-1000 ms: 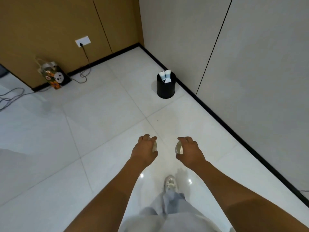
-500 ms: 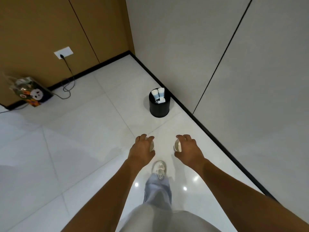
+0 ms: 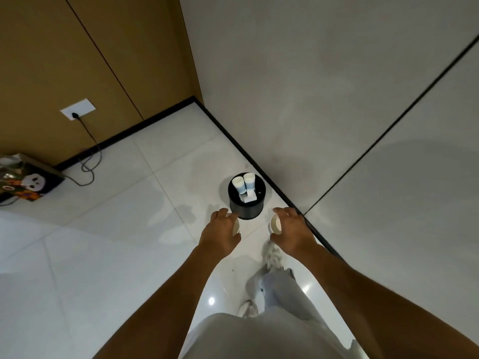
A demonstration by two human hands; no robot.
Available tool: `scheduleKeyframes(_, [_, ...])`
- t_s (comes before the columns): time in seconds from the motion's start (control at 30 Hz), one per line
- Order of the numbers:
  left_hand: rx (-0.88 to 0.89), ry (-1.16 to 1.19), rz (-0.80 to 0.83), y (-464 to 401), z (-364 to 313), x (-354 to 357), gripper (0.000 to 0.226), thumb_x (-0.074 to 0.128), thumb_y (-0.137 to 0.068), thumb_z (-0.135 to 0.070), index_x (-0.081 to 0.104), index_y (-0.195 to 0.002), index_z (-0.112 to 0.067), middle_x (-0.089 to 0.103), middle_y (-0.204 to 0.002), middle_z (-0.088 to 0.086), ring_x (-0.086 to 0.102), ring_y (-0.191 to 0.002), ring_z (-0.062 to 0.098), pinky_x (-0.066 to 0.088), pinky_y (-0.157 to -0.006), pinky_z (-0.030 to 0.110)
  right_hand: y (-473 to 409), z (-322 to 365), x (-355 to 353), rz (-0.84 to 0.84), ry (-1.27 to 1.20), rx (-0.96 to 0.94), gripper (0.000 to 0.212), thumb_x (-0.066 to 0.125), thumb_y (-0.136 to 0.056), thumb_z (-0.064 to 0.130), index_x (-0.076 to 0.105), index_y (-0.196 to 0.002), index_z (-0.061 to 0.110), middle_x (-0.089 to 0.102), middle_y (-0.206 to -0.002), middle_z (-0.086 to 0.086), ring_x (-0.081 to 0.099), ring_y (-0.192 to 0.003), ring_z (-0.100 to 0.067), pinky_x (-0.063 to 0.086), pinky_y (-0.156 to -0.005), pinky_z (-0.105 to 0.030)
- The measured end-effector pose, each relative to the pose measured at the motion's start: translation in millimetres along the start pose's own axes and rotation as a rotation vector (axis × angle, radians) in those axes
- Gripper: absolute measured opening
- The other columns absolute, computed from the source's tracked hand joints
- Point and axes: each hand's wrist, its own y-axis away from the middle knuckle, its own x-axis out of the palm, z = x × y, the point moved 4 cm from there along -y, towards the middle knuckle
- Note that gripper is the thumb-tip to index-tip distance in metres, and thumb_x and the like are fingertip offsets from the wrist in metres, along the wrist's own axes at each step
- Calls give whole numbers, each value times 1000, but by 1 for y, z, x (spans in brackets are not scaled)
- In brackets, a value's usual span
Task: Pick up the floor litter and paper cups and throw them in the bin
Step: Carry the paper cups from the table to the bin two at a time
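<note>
Hands (image 3: 255,233) each gripping a paper cup (image 3: 275,225), left cup (image 3: 236,227) mostly hidden, bin (image 3: 246,209) just ahead

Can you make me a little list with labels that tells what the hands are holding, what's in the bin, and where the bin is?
left hand: left hand grips a paper cup
right hand: right hand grips another paper cup, open mouth showing
bin: black bin on the floor, near the wall corner, just ahead of both hands
in the bin: two white cups and a small white box
nearby: patterned bag at the left, by a plugged-in cable
</note>
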Motion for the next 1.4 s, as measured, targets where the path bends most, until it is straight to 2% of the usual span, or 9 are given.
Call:
scheduleKeyframes(0.23, [-126,104,-50,-125,6,-46,59,59,-90,-31,36,-144,-22,32,-147,6,29,-135,25,41,-104,38,-142,13,-48,75,74,-87,68,68,-85,25,34,-144,18,37,-141,-8,41,-123,-29,43,-100,-36])
scheduleKeyframes(0.43, [-226,172,-30,-207,18,-76,58,59,-91,-30,36,-143,-23,32,-148,6,28,-136,24,39,-105,39,-249,38,-82,146,147,-154,70,68,-85,25,33,-145,18,35,-145,-8,40,-126,-30,41,-102,-36])
scheduleKeyframes(0.63, [-290,230,-28,-266,45,-87,61,60,-91,-30,34,-145,-23,30,-150,5,26,-139,24,38,-107,37,-321,60,-82,207,185,-171,67,68,-85,25,35,-143,19,35,-145,-8,40,-126,-30,40,-102,-36])
scheduleKeyframes(0.77, [-285,226,-22,-304,68,-82,62,60,-92,-30,32,-146,-22,27,-153,6,22,-141,24,35,-109,37,-356,67,-69,186,193,-188,64,65,-88,25,34,-143,13,34,-147,-11,39,-129,-30,38,-104,-34])
scheduleKeyframes(1.0, [-245,204,22,-376,101,-28,61,62,-91,-30,34,-145,-22,29,-152,7,26,-140,26,37,-107,38,-432,45,-21,210,182,-88,67,66,-88,26,31,-144,16,30,-148,-9,36,-131,-31,43,-100,-36])
scheduleKeyframes(1.17, [-243,263,-11,-433,126,41,57,62,-90,-27,39,-141,-19,34,-148,8,28,-138,25,40,-104,37,-492,5,40,197,166,-41,64,67,-87,25,34,-141,16,33,-146,-9,39,-129,-31,46,-96,-36])
scheduleKeyframes(1.4, [-236,258,18,-498,169,147,58,64,-89,-27,40,-141,-18,32,-150,8,27,-139,25,42,-102,37,-561,-54,128,255,189,-66,65,67,-88,28,33,-143,17,34,-147,-7,40,-129,-27,44,-97,-31])
